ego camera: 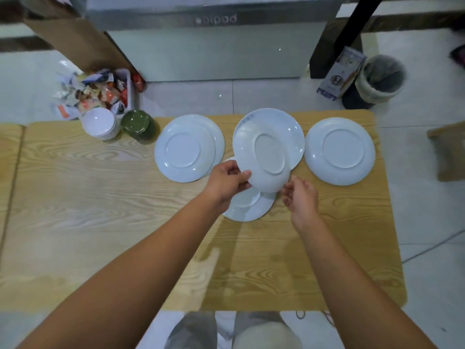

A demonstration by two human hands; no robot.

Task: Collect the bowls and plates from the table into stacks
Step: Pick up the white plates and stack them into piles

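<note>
A: What's the L hand [226,182] doing?
B: It's pinching the rim of a white plate [266,157], thumb on top, fingers curling under; the plate's tilting, underside facing the cam, lifted over the wooden table [100,197].
A: And the R hand?
B: The R hand [299,195] is hovering just beside that plate's lower rim; fingers loosely curled & apart, gripping nothing; can't tell if it's touching.
A: Other dishes?
B: A second plate [247,206] is lying on the table under the lifted one; a third plate [289,127] is showing behind it; a two-plate stack [186,147] is sitting to the left & a single plate [339,151] to the right, both upside down; white bowls [100,123] & green bowls [137,124] are standing stacked at the far left, side by side.
</note>
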